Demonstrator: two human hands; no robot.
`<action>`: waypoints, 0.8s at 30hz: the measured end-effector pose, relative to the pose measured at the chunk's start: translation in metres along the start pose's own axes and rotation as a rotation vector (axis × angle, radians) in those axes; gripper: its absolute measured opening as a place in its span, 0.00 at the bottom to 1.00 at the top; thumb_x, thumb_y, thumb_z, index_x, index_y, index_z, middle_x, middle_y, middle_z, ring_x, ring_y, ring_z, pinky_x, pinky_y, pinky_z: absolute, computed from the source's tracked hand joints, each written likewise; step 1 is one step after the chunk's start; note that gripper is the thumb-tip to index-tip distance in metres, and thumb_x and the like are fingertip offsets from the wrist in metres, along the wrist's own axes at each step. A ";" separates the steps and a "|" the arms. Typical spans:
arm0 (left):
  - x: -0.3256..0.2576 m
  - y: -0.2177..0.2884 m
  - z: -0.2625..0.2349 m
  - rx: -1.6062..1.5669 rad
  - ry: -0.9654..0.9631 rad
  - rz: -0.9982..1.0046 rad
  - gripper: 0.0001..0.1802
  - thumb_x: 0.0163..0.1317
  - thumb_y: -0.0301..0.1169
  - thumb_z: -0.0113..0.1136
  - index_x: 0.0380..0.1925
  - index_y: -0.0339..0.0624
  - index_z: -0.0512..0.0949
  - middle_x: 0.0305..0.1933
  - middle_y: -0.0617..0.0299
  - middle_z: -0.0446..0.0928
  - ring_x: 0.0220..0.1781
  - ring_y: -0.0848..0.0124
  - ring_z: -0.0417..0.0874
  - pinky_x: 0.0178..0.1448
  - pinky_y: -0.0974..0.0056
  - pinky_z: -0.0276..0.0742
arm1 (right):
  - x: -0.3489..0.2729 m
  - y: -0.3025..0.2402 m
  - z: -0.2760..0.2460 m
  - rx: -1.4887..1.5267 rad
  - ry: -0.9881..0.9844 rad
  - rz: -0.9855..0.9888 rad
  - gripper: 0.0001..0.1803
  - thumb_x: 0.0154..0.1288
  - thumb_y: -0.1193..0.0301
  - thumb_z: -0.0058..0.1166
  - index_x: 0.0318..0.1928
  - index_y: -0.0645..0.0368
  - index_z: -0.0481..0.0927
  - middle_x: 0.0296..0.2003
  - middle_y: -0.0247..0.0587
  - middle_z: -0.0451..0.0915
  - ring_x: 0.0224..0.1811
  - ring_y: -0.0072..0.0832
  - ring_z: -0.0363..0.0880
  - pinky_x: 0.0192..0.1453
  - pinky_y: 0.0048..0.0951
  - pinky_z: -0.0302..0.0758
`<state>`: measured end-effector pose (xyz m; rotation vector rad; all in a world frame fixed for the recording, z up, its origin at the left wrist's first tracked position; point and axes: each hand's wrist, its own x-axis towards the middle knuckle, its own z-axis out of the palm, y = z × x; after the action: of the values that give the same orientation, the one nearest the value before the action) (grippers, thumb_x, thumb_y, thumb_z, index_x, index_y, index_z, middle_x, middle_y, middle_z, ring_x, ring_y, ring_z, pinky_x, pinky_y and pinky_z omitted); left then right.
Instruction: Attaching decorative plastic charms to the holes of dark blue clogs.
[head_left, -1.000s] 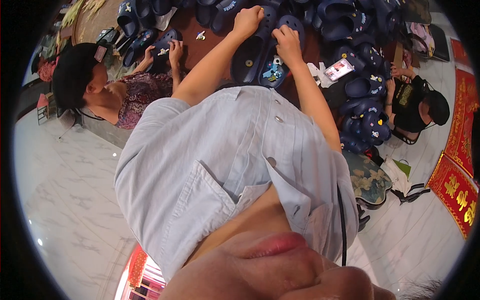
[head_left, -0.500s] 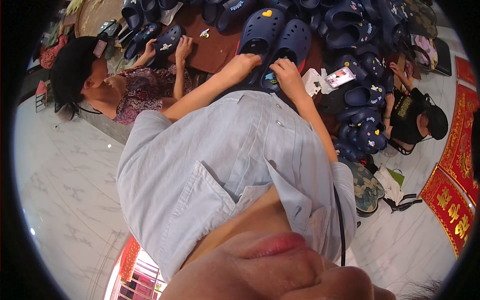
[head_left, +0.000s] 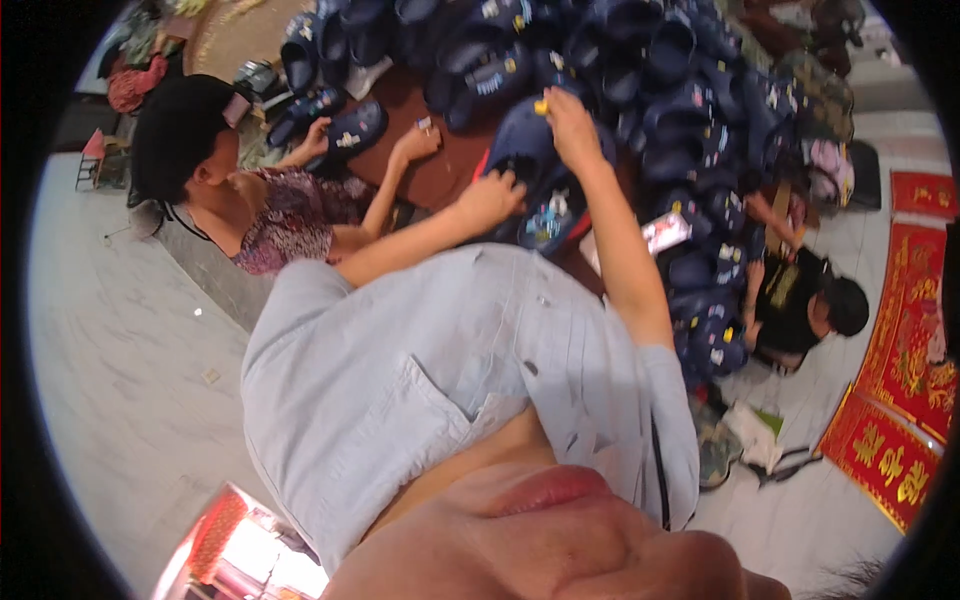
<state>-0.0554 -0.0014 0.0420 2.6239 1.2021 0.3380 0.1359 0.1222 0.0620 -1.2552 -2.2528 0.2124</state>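
Observation:
A dark blue clog (head_left: 515, 140) lies on the brown surface (head_left: 430, 175) in front of me. My left hand (head_left: 490, 197) grips its near edge. My right hand (head_left: 568, 125) reaches over the clog's top and pinches a small yellow charm (head_left: 541, 105) against it. A second blue clog with colourful charms (head_left: 548, 222) lies just below, between my two forearms. My pale blue shirt fills the lower middle of the view.
A large pile of dark blue clogs (head_left: 640, 70) covers the top. A dark-haired person in a patterned top (head_left: 290, 215) at the left handles another clog (head_left: 355, 130). A person in black (head_left: 795, 295) sits at the right beside red and gold banners (head_left: 890, 450).
My left hand has drawn back toward me onto the clog's near edge. My right hand has gone to the clog's top with the yellow charm. The view has shifted.

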 end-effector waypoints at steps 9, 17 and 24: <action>0.025 0.011 0.010 -0.169 -0.072 -0.157 0.37 0.56 0.57 0.62 0.49 0.32 0.79 0.52 0.35 0.73 0.52 0.39 0.76 0.56 0.46 0.75 | 0.006 -0.010 0.046 -0.352 -0.099 0.151 0.10 0.64 0.75 0.45 0.39 0.67 0.79 0.39 0.49 0.78 0.46 0.43 0.76 0.51 0.39 0.78; 0.037 0.019 0.014 -0.360 -0.126 -0.343 0.27 0.63 0.46 0.54 0.45 0.29 0.80 0.52 0.30 0.75 0.50 0.40 0.80 0.57 0.44 0.75 | 0.013 -0.021 0.041 -0.440 -0.084 0.140 0.09 0.63 0.76 0.47 0.39 0.66 0.79 0.39 0.49 0.76 0.45 0.43 0.75 0.52 0.39 0.77; 0.039 0.017 0.018 -0.353 -0.052 -0.322 0.24 0.63 0.44 0.53 0.40 0.29 0.80 0.42 0.33 0.79 0.45 0.41 0.81 0.54 0.42 0.74 | 0.036 -0.002 0.032 -0.161 -0.248 0.379 0.24 0.52 0.65 0.72 0.43 0.66 0.77 0.47 0.64 0.76 0.52 0.58 0.76 0.56 0.48 0.75</action>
<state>-0.0133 0.0154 0.0342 2.0915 1.3771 0.3772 0.1028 0.1549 0.0502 -1.8286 -2.2495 0.3482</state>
